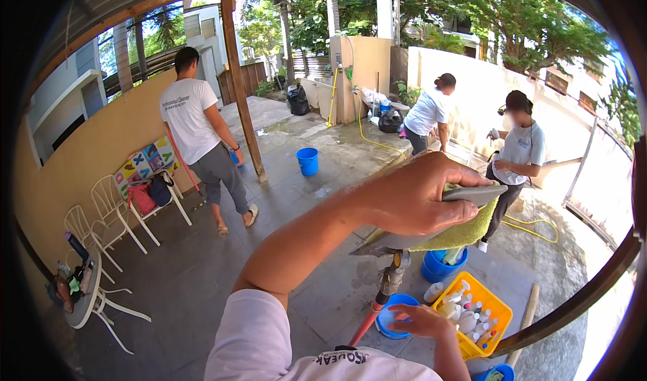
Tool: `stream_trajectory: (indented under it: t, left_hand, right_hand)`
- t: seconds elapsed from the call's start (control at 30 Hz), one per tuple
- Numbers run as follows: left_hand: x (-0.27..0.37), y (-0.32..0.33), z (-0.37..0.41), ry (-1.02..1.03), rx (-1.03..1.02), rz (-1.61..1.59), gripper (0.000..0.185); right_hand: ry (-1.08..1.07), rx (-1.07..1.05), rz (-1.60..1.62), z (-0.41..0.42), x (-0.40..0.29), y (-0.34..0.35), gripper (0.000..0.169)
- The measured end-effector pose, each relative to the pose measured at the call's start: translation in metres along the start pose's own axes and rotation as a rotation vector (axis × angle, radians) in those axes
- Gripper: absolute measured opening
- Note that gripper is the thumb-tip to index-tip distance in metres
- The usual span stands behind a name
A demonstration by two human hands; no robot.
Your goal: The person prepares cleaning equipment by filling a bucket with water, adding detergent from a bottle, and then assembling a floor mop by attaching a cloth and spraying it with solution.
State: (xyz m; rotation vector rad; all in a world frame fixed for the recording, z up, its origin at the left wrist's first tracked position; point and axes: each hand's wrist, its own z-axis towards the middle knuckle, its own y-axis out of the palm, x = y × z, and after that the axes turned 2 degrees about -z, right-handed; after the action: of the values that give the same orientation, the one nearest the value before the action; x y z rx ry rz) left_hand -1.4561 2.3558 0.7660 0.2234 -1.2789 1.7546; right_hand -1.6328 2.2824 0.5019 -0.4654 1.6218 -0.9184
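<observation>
My left hand is raised in front of me, its fingers and thumb closed on the grey flat head of a mop. A yellow-green microfibre cloth lies against that head and hangs past its edge. Below the head, a metal joint leads to the red pole, which runs down toward my shirt. My right hand is lower, fingers spread, holding nothing, above or beside a blue bucket; the exact gap cannot be told.
Right of my right hand stands a yellow crate of bottles. Another blue bucket holds cloths. A third bucket stands near a wooden post. Several people stand farther off. White chairs and a round table are at left.
</observation>
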Motion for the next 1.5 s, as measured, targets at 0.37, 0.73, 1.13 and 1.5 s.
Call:
stream_trajectory:
  t: [0.37,0.73,1.13,1.5]
  left_hand:
    - [-0.014,-0.006,-0.002,-0.217,0.226,-0.551,0.044]
    - [-0.039,-0.002,0.0,-0.245,0.453,-0.624,0.043]
    - [-0.04,0.004,0.003,-0.112,0.359,-0.625,0.037]
    - [-0.061,-0.038,-0.027,-0.031,0.532,-0.393,0.017]
  right_hand:
    - [-0.326,0.259,1.271,0.048,-0.067,-0.169,0.067]
    - [-0.656,1.13,0.901,0.043,-0.109,-0.18,0.015]
    - [-0.407,0.661,0.729,0.052,-0.102,-0.18,0.048]
    - [-0.362,0.753,0.508,0.038,-0.117,-0.18,0.039]
